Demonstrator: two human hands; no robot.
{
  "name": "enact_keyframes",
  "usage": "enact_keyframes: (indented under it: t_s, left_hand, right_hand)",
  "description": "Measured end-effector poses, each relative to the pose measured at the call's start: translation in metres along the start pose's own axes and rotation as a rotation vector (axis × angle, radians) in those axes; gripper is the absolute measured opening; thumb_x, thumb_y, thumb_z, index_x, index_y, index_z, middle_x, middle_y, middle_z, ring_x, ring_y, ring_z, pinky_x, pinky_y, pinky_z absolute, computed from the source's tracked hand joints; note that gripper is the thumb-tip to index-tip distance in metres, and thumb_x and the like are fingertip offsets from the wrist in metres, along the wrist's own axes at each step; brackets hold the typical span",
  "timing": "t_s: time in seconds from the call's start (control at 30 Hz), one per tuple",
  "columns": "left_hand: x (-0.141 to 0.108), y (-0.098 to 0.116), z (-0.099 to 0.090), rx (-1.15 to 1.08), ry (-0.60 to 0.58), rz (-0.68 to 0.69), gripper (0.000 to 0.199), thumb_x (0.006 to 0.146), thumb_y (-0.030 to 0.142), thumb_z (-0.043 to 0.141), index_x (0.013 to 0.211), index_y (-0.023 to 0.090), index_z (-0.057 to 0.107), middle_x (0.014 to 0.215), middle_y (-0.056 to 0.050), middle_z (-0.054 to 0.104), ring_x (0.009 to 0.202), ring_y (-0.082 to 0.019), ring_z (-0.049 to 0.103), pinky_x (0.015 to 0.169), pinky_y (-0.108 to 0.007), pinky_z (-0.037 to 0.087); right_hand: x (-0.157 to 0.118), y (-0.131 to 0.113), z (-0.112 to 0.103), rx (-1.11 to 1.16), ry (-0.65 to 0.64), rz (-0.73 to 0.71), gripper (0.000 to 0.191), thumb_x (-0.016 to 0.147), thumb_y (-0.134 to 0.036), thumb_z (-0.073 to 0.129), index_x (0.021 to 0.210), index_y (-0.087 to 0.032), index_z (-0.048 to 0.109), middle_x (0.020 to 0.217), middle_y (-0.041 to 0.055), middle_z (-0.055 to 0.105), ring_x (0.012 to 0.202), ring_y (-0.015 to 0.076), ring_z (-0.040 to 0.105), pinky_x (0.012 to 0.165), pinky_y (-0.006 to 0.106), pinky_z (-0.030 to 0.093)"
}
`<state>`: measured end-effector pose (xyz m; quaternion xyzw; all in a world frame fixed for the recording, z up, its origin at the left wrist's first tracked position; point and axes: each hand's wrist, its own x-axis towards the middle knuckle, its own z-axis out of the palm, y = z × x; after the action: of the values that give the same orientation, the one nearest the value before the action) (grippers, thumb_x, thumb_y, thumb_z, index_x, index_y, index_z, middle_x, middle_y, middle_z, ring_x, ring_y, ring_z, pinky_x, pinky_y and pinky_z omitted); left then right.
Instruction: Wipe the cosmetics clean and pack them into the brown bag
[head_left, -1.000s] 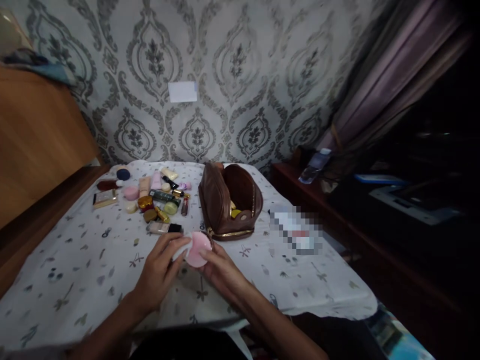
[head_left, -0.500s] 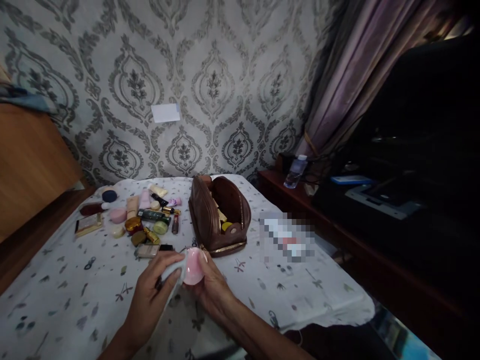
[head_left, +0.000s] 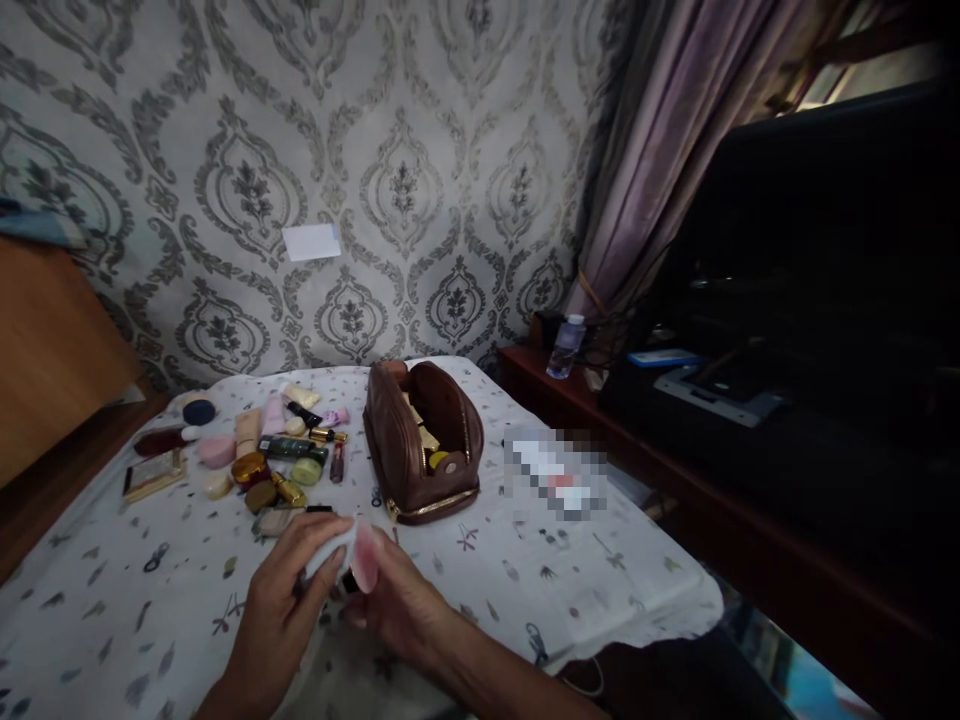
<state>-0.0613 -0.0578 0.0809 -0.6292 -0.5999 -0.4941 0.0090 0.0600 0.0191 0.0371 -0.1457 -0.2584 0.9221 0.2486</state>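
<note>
My right hand (head_left: pixel 405 605) grips a glossy pink, rounded cosmetic jar (head_left: pixel 365 560), now seen nearly edge-on, so its full shape is hidden. In my left hand (head_left: pixel 274 600), a white cloth or wipe (head_left: pixel 330 546) is pinched against the jar's left side. A small dark piece (head_left: pixel 349 580) shows between the hands; I cannot make out what it is. Just beyond them stands a brown cosmetic bag (head_left: pixel 390 470), unzipped at the top, with yellow and gold items inside. A flat glass-like bottle (head_left: pixel 274 521) lies partly behind my left hand.
Several cosmetics lie on the left of the patterned tablecloth (head_left: pixel 480 620), among them a pink jar (head_left: pixel 217 450), a dark green tube (head_left: pixel 292 448) and a compact (head_left: pixel 154 475). A blurred-out item (head_left: pixel 555 475) lies right of the bag. A clear bottle (head_left: pixel 565 347) stands on the side ledge.
The pink jar has turned from showing its broad face to nearly edge-on, and both hands have shifted with it. The whole view has swung slightly to the right.
</note>
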Motion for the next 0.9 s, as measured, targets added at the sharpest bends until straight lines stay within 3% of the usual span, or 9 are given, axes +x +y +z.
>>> enact_keyframes:
  t_s: [0.13, 0.27, 0.4, 0.63, 0.73, 0.9]
  left_hand:
    - [0.000, -0.001, 0.000, -0.033, 0.021, -0.161, 0.025, 0.088, 0.040, 0.060, 0.104, 0.025, 0.072, 0.106, -0.003, 0.073, 0.098, -0.020, 0.069, 0.085, -0.028, 0.055]
    - [0.002, -0.001, 0.002, -0.063, 0.021, -0.343, 0.039, 0.084, 0.053, 0.059, 0.104, 0.021, 0.072, 0.106, -0.005, 0.074, 0.093, -0.023, 0.070, 0.084, -0.031, 0.057]
    - [0.004, -0.003, 0.006, -0.092, 0.043, -0.440, 0.049, 0.083, 0.059, 0.057, 0.110, 0.019, 0.068, 0.105, -0.007, 0.074, 0.093, -0.024, 0.071, 0.081, -0.032, 0.057]
    - [0.007, -0.011, 0.016, -0.089, 0.047, -0.408, 0.051, 0.085, 0.058, 0.056, 0.117, 0.019, 0.064, 0.116, -0.008, 0.071, 0.103, -0.026, 0.068, 0.088, -0.035, 0.054]
    - [0.009, -0.009, 0.017, -0.037, -0.003, -0.340, 0.046, 0.085, 0.054, 0.056, 0.114, 0.020, 0.065, 0.116, -0.008, 0.070, 0.107, -0.027, 0.065, 0.089, -0.037, 0.052]
    - [0.005, 0.004, 0.015, -0.016, -0.092, -0.193, 0.030, 0.091, 0.040, 0.055, 0.112, 0.021, 0.066, 0.105, -0.006, 0.070, 0.097, -0.022, 0.066, 0.084, -0.032, 0.052]
  right_hand:
    - [-0.003, 0.001, -0.001, -0.104, -0.045, 0.005, 0.066, 0.052, -0.043, 0.092, 0.104, -0.020, 0.058, 0.079, -0.0036, 0.062, 0.060, 0.0089, 0.057, 0.042, 0.015, 0.033]
    - [-0.002, 0.001, -0.005, -0.110, -0.065, 0.000, 0.059, 0.050, -0.033, 0.092, 0.098, -0.018, 0.061, 0.079, -0.0024, 0.063, 0.061, 0.0099, 0.059, 0.047, 0.017, 0.042]
    - [-0.007, -0.005, -0.001, -0.067, -0.096, -0.044, 0.049, 0.055, -0.032, 0.089, 0.096, -0.018, 0.065, 0.082, -0.0010, 0.065, 0.066, 0.0116, 0.060, 0.053, 0.020, 0.046]
    - [-0.010, -0.007, -0.001, 0.042, -0.089, -0.137, 0.048, 0.060, -0.039, 0.088, 0.101, -0.021, 0.068, 0.086, -0.0013, 0.067, 0.076, 0.0131, 0.060, 0.064, 0.024, 0.046]
    - [-0.007, -0.009, -0.005, 0.067, -0.075, -0.174, 0.044, 0.063, -0.042, 0.087, 0.098, -0.023, 0.069, 0.089, -0.0010, 0.069, 0.077, 0.0135, 0.060, 0.064, 0.023, 0.043]
    - [-0.008, -0.028, -0.002, 0.095, -0.030, -0.239, 0.041, 0.066, -0.043, 0.085, 0.098, -0.023, 0.070, 0.105, 0.0015, 0.070, 0.089, 0.0156, 0.060, 0.074, 0.025, 0.045]
